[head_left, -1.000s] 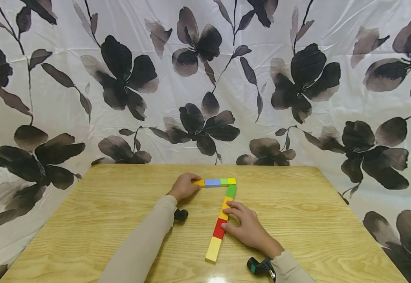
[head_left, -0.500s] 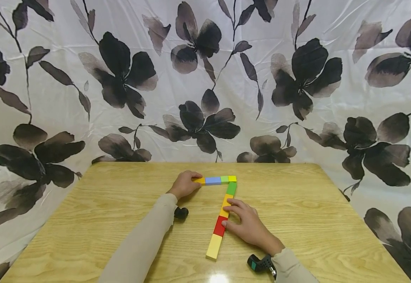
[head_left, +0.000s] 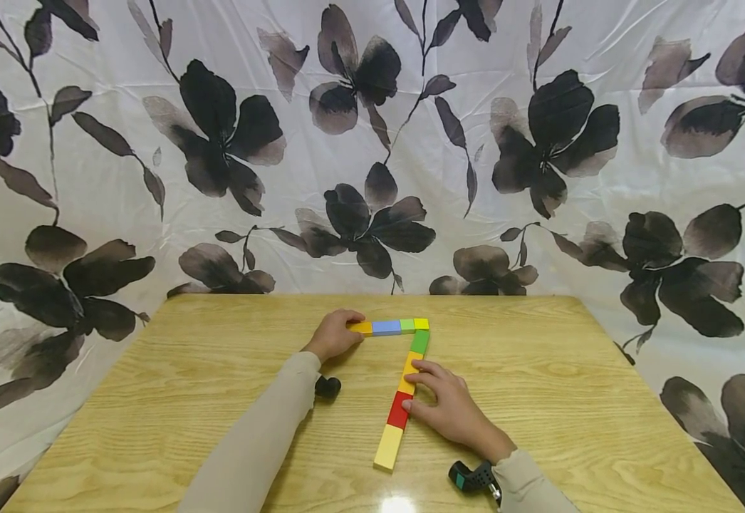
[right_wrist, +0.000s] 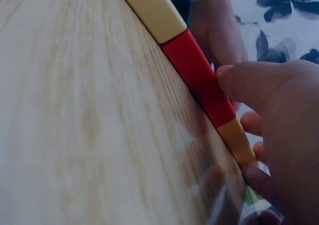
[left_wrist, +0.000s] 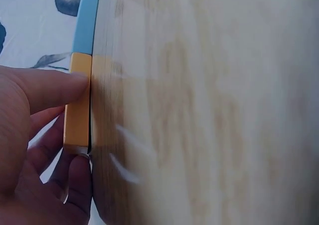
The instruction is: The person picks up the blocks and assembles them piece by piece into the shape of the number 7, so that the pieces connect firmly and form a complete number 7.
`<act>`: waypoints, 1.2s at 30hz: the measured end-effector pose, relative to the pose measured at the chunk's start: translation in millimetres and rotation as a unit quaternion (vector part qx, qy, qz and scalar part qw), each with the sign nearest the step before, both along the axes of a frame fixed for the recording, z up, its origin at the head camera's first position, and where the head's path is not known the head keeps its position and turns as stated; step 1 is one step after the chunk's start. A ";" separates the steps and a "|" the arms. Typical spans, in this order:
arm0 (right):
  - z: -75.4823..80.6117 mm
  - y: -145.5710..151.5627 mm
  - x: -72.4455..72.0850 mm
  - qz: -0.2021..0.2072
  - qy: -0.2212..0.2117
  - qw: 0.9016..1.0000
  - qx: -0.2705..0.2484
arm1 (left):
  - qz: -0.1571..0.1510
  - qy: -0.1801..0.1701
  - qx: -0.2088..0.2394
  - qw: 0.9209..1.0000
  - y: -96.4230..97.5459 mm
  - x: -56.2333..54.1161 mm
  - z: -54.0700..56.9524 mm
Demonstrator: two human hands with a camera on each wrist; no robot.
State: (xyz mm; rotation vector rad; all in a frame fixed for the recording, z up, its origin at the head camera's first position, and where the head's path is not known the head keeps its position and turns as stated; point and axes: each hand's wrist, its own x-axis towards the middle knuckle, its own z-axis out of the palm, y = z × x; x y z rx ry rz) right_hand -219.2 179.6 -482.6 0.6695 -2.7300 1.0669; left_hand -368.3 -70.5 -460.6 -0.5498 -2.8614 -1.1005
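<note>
Toy blocks lie end to end on the wooden table in two rows that meet at a corner. My left hand (head_left: 335, 335) pinches the orange block (left_wrist: 79, 103) at the left end of the far row, thumb on its near side. Beyond it run a blue block (head_left: 386, 328), a light green block (head_left: 407, 326) and a yellow block (head_left: 421, 324) at the corner. Down from there come a green block (head_left: 420, 341), a yellow-orange block (head_left: 406, 386), a red block (right_wrist: 198, 78) and a pale yellow block (head_left: 388, 447). My right hand (head_left: 452, 407) touches the red block with its thumb and the yellow-orange block with extended fingers.
The wooden table (head_left: 219, 406) ends at a straight far edge, with a floral cloth (head_left: 372, 142) hanging behind. A black wrist device (head_left: 473, 477) sits below my right wrist, and another black device (head_left: 328, 388) beside my left wrist.
The head view has tilted down a little and settled. Both hands and the two rows of blocks keep their places.
</note>
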 end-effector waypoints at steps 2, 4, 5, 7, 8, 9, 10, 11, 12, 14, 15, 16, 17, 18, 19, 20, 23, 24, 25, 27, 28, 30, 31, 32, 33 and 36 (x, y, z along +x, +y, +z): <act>-0.1 -0.3 0.2 0.000 0.000 1.000 0.001 | 0.000 0.000 0.003 1.000 -0.4 -0.1 -0.8; -0.6 -0.4 0.2 -0.001 0.000 1.000 0.002 | -0.001 -0.002 0.007 1.000 -0.7 0.0 -1.5; -0.9 -0.5 0.2 -0.002 0.000 1.000 0.003 | -0.001 -0.004 0.008 1.000 -1.0 -0.2 -1.9; -1.4 -0.6 0.1 -0.002 0.002 1.000 0.004 | -0.002 -0.007 0.010 1.000 -1.6 -0.1 -2.4; -1.7 -0.7 0.1 -0.001 0.003 1.000 0.005 | -0.001 -0.009 0.011 1.000 -2.1 0.2 -2.7; -1.9 -0.8 0.0 -0.001 0.003 1.000 0.004 | -0.002 -0.009 0.012 1.000 -2.8 0.3 -3.1; -2.1 -1.0 -0.1 0.000 0.004 1.000 0.004 | -0.001 -0.009 0.014 1.000 -3.6 0.5 -3.3; -2.2 -1.2 -0.2 0.000 0.003 1.000 0.004 | 0.002 -0.011 0.018 1.000 -4.6 0.7 -3.5; -2.3 -1.4 -0.3 0.001 0.003 1.000 0.004 | 0.002 -0.012 0.023 1.000 -5.7 1.0 -3.6; -2.6 -1.8 -0.2 0.000 0.003 1.000 0.004 | 0.004 -0.012 0.036 0.999 -8.2 2.1 -4.3; -2.7 -2.0 -0.1 0.000 0.003 1.000 0.003 | 0.005 -0.011 0.043 0.999 -9.4 2.9 -4.8; -2.7 -2.1 0.1 0.000 0.003 1.000 0.003 | 0.006 -0.013 0.052 0.999 -10.7 4.0 -5.3; -2.6 -2.2 0.5 0.000 0.002 1.000 0.003 | 0.008 -0.012 0.060 0.998 -12.2 4.8 -6.4; -2.5 -2.3 0.9 -0.001 0.002 1.000 0.001 | 0.010 -0.011 0.067 0.998 -13.5 5.9 -7.6; -2.3 -2.3 1.5 -0.001 0.001 1.000 0.000 | 0.013 -0.011 0.074 0.997 -14.9 7.3 -8.9; -2.1 -2.3 1.9 -0.002 0.001 1.000 -0.002 | 0.016 -0.011 0.082 0.996 -16.1 8.4 -10.1; -1.1 -2.2 3.3 -0.005 -0.003 1.000 -0.009 | 0.028 -0.015 0.100 0.994 -19.8 11.7 -11.9; -0.9 -2.1 3.7 -0.006 -0.004 1.000 -0.011 | 0.032 -0.017 0.104 0.994 -21.1 12.5 -12.0; -0.9 -2.0 3.8 -0.008 -0.004 1.000 -0.013 | 0.035 -0.019 0.107 0.993 -22.4 13.5 -11.7; -1.5 -1.7 3.2 -0.009 -0.003 1.000 -0.018 | 0.038 -0.019 0.110 0.993 -25.2 15.3 -11.2; -2.0 -1.5 2.6 -0.009 -0.001 1.000 -0.021 | 0.038 -0.017 0.110 0.993 -26.8 16.2 -11.1; -3.3 -0.9 1.1 -0.010 0.007 1.000 -0.028 | 0.037 -0.013 0.110 0.993 -29.6 19.0 -10.2; -3.8 -0.6 0.2 -0.011 0.011 0.999 -0.030 | 0.035 -0.010 0.112 0.993 -31.0 20.7 -9.5; -4.1 -0.4 -0.6 -0.013 0.014 0.999 -0.033 | 0.033 -0.009 0.112 0.993 -32.4 22.4 -8.9; -4.1 0.0 -1.3 -0.015 0.017 0.999 -0.034 | 0.032 -0.008 0.111 0.993 -33.9 24.3 -8.2; -2.6 1.0 -2.4 -0.025 0.017 0.999 -0.040 | 0.029 -0.012 0.108 0.994 -39.0 30.7 -6.3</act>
